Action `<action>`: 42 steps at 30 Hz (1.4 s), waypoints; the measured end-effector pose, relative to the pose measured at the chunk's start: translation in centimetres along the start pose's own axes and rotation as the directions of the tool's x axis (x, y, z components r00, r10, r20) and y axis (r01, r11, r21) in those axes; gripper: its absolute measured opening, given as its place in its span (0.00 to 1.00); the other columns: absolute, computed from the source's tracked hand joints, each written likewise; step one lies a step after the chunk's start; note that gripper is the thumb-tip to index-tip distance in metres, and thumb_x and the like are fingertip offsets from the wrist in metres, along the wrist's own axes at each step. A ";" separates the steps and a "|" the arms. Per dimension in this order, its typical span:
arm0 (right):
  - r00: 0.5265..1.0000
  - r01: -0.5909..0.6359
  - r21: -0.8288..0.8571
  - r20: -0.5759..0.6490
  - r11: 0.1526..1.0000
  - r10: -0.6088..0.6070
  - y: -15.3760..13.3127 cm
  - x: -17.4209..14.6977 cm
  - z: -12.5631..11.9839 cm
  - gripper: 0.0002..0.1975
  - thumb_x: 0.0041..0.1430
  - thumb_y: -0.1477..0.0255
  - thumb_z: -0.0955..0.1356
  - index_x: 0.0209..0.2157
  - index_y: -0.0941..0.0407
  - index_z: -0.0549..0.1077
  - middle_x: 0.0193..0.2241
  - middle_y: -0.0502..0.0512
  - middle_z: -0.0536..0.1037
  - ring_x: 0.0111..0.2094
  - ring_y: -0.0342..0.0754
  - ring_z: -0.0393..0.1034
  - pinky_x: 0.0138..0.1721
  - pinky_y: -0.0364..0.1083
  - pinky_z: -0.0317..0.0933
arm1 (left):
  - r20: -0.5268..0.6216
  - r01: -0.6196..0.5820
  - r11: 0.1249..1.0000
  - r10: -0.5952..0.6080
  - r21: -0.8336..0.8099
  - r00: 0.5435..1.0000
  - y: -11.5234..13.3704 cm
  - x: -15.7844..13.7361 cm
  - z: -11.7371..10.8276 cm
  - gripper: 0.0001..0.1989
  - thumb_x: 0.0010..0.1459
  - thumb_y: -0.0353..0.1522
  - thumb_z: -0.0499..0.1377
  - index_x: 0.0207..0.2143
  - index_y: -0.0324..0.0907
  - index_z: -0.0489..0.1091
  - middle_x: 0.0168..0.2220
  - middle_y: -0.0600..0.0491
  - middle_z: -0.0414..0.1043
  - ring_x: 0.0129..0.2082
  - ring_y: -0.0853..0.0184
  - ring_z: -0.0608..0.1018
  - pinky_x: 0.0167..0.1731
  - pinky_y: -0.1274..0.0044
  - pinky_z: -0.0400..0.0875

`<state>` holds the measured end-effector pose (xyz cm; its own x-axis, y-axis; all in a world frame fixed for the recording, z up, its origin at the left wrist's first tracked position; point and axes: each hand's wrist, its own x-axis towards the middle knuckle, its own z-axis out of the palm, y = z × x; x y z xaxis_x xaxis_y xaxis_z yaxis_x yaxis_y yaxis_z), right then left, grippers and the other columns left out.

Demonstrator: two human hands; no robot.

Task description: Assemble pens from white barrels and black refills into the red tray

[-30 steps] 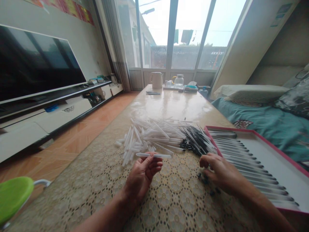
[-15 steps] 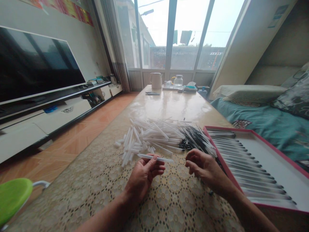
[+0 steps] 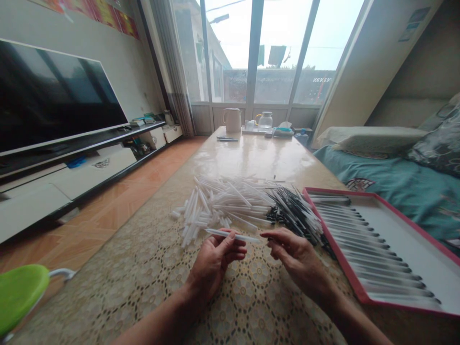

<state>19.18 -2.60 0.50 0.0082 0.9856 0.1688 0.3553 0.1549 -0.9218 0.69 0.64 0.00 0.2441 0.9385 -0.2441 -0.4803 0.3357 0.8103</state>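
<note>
My left hand [image 3: 219,256] pinches a translucent white pen barrel [image 3: 244,237] between thumb and fingers, its pointed end to the left. Close to the barrel's right end is my right hand [image 3: 291,249]. Its index finger reaches toward that end, with the thumb curled below; whatever lies between them is too small to make out. Just beyond my hands, many white pen barrels [image 3: 230,196] lie in a loose heap. Beside them, to the right, is a pile of thin black-and-white refills [image 3: 296,211] with black ends.
A pink-edged box [image 3: 350,282] at the right holds a row of pens with black ends [image 3: 377,254]. A beige jug [image 3: 233,120], a glass pitcher [image 3: 266,120] and a tissue pack [image 3: 283,130] stand at the table's far end. A green stool [image 3: 21,297] is at the left.
My right hand has moved left, from beside the refills to the barrel's right end, and its index finger has stretched out. My left hand keeps the barrel almost still.
</note>
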 end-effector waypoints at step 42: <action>0.991 -0.086 0.038 0.105 0.996 0.082 0.9 -0.2 0.9 0.21 0.61 0.58 0.60 0.24 0.59 0.69 0.17 0.49 0.69 0.16 0.38 0.64 0.18 0.38 0.56 | 0.137 -0.007 0.999 0.000 0.048 0.991 -0.3 0.0 -0.3 0.09 0.51 0.33 0.63 0.33 0.36 0.70 0.26 0.49 0.77 0.25 0.69 0.78 0.27 0.79 0.73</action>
<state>18.62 -2.61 -0.66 -0.0609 0.9966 0.0554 0.3178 0.0720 -0.9454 0.52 0.56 -0.37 0.3568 0.9188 -0.1689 -0.4407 0.3250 0.8368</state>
